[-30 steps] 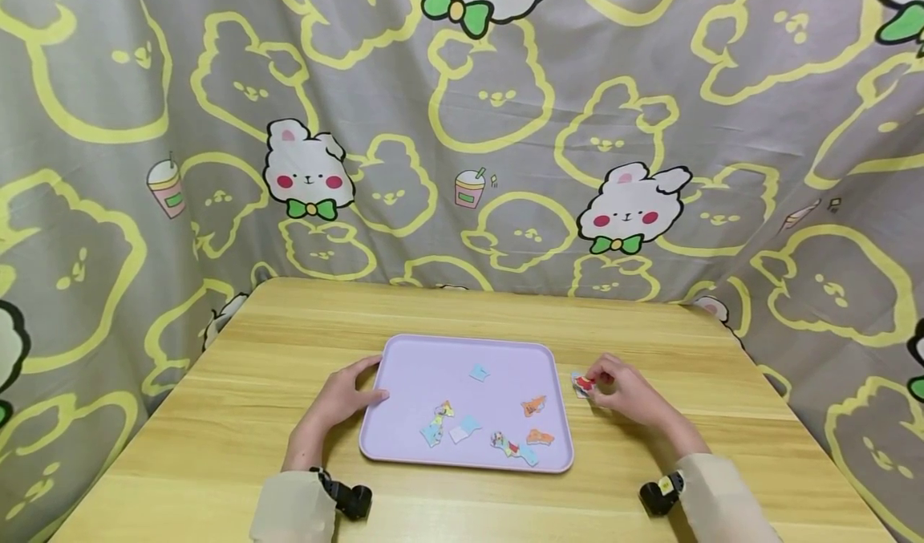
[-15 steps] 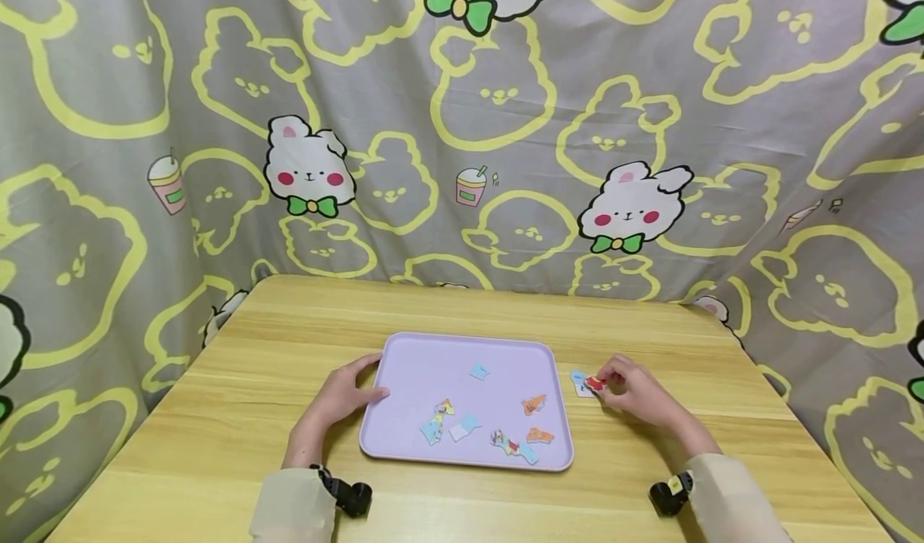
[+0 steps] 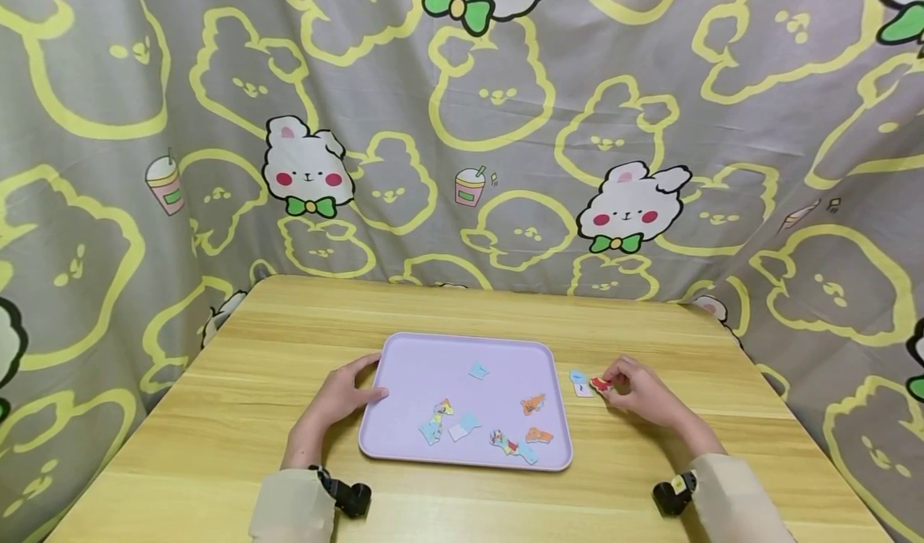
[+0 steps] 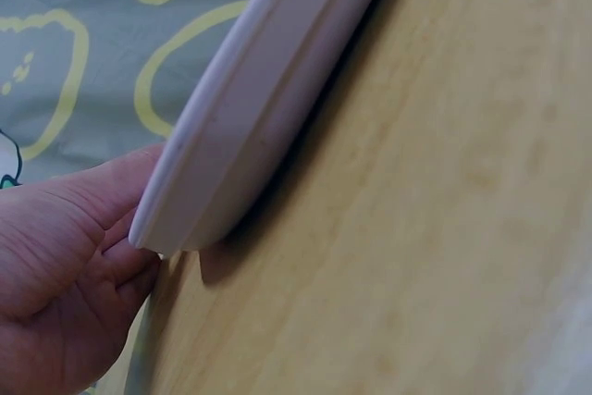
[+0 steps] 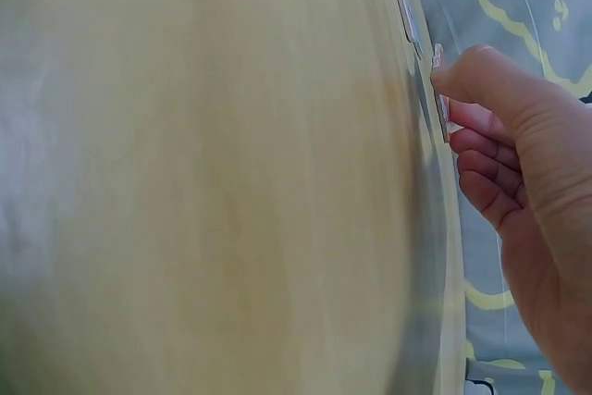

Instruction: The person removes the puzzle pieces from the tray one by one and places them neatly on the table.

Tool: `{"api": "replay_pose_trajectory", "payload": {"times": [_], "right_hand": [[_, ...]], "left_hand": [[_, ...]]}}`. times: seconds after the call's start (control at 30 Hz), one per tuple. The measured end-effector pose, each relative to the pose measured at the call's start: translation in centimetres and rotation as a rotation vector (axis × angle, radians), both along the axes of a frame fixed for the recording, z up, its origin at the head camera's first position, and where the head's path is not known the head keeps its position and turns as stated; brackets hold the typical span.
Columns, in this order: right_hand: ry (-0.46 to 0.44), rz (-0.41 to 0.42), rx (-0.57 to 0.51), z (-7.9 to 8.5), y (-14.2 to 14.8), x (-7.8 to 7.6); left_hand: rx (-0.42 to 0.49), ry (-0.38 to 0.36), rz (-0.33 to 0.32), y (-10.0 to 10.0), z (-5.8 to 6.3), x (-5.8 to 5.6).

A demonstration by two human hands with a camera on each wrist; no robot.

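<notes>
A lilac tray [image 3: 426,366] lies on the table with several jigsaw puzzle pieces in it. My left hand [image 3: 342,394] grips its left edge, thumb over the rim, the other fingers along the outside. To the right of the tray, my right hand [image 3: 637,391] pinches a red puzzle piece [image 3: 599,384] between thumb and fingers. In the right wrist view this piece [image 5: 440,104] appears edge-on, tilted up close over the table. Directly left of it, a blue-and-white puzzle piece [image 3: 581,383] lies flat on the wood, between the tray and the fingers.
Inside the tray, two orange pieces [image 3: 534,404] sit at the right, a blue piece [image 3: 479,371] near the back, and joined multicoloured pieces [image 3: 514,447] near the front. A patterned grey curtain [image 3: 404,230] hangs behind the wooden table [image 3: 462,306].
My right hand has drawn the red piece slightly rightward, off the blue-and-white piece it overlapped, and that piece now shows whole. My left hand stays on the tray.
</notes>
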State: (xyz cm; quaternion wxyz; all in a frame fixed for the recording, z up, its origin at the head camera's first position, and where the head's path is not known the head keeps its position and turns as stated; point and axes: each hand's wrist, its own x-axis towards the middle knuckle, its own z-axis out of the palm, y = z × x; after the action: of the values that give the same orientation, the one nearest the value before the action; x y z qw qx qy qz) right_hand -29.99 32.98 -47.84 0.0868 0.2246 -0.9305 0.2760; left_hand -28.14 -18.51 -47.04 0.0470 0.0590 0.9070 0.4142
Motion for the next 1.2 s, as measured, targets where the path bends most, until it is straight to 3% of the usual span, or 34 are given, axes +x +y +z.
{"api": "replay_pose_trajectory", "payload": {"times": [1.2], "right_hand": [[-0.083,-0.080,-0.024,0.38,0.08,0.02]], "left_hand": [[-0.009,-0.020,0.010,-0.01,-0.06,-0.14]]}}
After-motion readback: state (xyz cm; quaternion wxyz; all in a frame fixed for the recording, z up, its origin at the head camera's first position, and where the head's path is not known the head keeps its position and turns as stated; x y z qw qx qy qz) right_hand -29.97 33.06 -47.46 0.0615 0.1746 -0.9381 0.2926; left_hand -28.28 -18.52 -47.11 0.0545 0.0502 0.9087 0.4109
